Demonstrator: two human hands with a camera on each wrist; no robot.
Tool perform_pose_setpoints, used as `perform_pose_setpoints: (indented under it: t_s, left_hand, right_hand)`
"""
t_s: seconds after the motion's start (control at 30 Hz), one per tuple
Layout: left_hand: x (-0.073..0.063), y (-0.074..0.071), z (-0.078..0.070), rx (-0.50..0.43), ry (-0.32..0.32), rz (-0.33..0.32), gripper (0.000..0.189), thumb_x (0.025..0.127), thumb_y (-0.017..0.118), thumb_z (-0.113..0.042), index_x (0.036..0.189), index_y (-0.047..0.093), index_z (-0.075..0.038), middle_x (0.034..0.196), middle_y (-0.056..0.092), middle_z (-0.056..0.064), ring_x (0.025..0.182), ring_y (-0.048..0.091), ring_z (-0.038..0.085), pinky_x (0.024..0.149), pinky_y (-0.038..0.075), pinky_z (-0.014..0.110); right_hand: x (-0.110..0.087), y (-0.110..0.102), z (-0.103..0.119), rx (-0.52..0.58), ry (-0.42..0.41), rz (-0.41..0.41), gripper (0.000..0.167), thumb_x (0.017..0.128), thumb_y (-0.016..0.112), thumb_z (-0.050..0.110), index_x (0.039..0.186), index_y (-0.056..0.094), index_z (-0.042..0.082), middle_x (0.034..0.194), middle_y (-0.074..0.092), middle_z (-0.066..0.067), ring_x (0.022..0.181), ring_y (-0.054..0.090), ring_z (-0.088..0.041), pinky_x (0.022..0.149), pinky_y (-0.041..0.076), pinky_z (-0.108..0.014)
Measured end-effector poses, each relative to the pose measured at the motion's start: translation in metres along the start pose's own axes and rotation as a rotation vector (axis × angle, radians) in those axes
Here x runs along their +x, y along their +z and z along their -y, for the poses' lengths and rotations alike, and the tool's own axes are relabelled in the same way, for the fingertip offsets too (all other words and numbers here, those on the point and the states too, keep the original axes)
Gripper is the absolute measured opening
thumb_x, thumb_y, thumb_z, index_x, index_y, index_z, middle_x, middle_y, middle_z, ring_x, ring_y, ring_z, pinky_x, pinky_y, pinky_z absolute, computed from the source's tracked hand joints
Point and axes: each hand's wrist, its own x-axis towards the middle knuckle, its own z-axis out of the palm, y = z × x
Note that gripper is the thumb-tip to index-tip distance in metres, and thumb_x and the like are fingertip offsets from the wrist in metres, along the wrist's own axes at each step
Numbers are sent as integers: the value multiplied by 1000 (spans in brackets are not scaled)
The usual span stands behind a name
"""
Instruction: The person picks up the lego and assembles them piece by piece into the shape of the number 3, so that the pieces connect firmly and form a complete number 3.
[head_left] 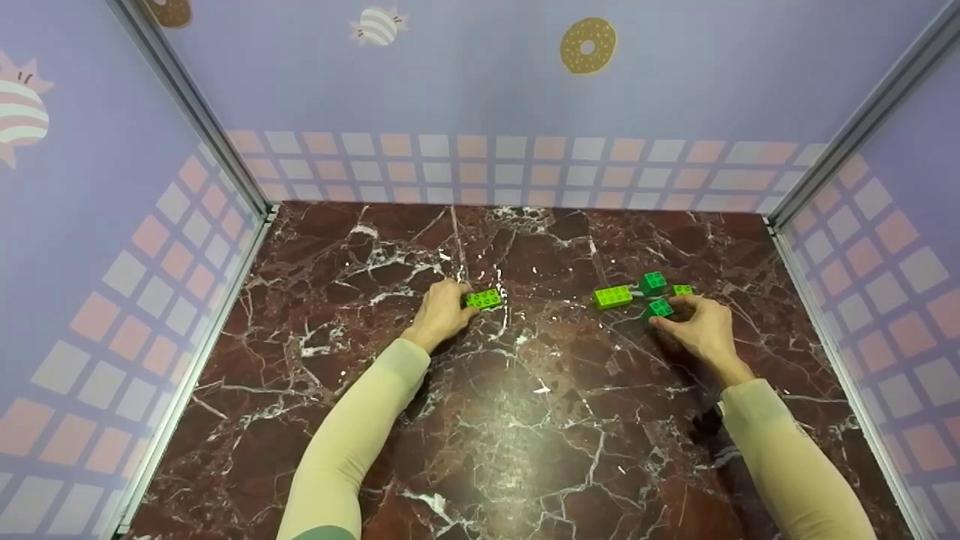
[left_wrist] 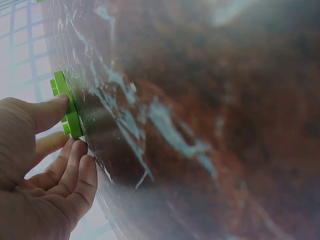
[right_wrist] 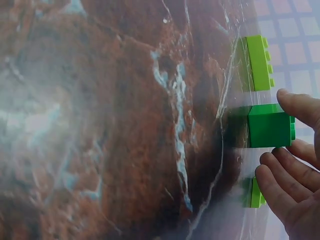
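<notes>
Near the middle of the floor, my left hand (head_left: pixel 441 313) pinches a light green toy building brick (head_left: pixel 485 299) between thumb and fingers. The left wrist view shows the thumb on the studded side of that brick (left_wrist: pixel 73 120), low against the surface. Farther right, my right hand (head_left: pixel 705 328) holds a dark green block-shaped brick (head_left: pixel 660 308), thumb on one side and a finger on the other. In the right wrist view this dark green brick (right_wrist: pixel 270 127) sits at the surface. Around it are a long light green brick (head_left: pixel 613 298), another dark green brick (head_left: pixel 653 282) and a small light green brick (head_left: pixel 682 289).
The bricks lie on a dark red marbled surface (head_left: pixel 525 405) with white veins. Purple patterned panels (head_left: pixel 480 90) enclose it at the back, left and right, with metal strips (head_left: pixel 832 367) along the side edges.
</notes>
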Motion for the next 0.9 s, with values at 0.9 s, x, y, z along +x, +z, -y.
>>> perform_pose_setpoints:
  t_s: [0.9]
  left_hand:
    - [-8,-11,-10,-57,2,-8,30,97,87,-28,123,86,-13,116,80,10,109,75,34,100,62,52]
  right_hand:
    - [-4,15,-3,-12,-24,-115,43,94,92,27,127,82,0,109,85,-25,97,80,-45,95,60,-64]
